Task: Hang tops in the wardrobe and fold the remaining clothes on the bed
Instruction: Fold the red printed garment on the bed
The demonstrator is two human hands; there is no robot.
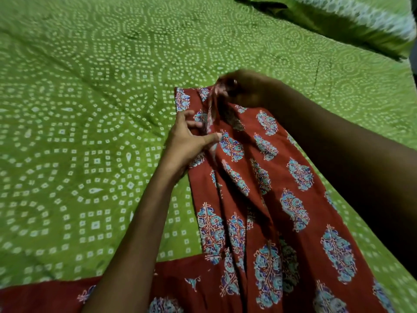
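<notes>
The red printed garment (259, 188) lies spread on the green bed (90, 109), well short of the pillow (352, 23). The left hand (189, 141) pinches its top edge; the right hand (246, 89) grips the bunched drawstring. It looks a thin, limp cotton, light and unlikely to slip; best held at hems and corners.

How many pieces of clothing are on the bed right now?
1: a red printed garment lies on the green bedspread, from lower left to centre, gripped near its top edge by the left hand and right hand. Others may lie outside the view.
</notes>
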